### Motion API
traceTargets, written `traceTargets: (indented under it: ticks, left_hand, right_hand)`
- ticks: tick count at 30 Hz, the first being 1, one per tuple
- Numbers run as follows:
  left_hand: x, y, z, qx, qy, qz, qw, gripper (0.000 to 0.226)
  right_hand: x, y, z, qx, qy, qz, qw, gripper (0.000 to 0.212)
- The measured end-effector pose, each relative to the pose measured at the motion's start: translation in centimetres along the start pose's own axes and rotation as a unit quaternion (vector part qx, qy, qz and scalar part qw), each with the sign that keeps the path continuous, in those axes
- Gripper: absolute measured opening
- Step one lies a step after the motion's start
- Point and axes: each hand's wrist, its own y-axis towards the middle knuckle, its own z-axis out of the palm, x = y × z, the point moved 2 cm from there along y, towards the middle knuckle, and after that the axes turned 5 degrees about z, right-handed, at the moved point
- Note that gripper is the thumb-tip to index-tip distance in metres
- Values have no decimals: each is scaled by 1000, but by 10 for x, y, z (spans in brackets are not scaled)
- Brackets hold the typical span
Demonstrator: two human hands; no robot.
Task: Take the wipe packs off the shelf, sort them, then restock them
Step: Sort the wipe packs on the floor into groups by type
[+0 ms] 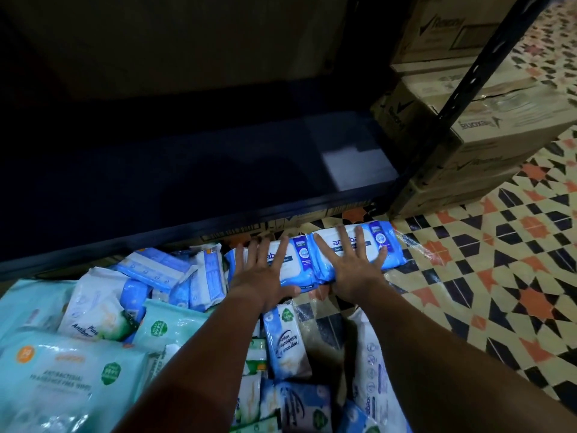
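Two wipe packs are laid side by side on the tiled floor [487, 276], just in front of the shelf edge [187, 235]. The left hand [265, 276] is laid flat on the left pack [290, 257], the right hand [349, 270] on the right pack [374, 245]. A heap of wipe packs [125, 323] is spread to the left and nearer. Stacked cartons [487, 126] are placed behind, at the right.

A patterned tile floor [487, 276] carries two blue-and-white plastic wipe packs [343, 254] side by side, a heap of mixed packs [131, 307], and stacked brown cardboard boxes [468, 145].
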Motion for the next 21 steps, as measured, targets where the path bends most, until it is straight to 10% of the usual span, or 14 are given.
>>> traceTargets:
  ticks: [12, 21]
  left_hand:
    - [21, -84, -22, -74, 43, 42, 995, 69]
    - [54, -182, -17, -147, 49, 15, 988, 52]
  right_hand:
    - [-3, -71, -19, 50, -8, -109, 993, 85]
    - [-24, -165, 16, 50, 47, -4, 998, 84]
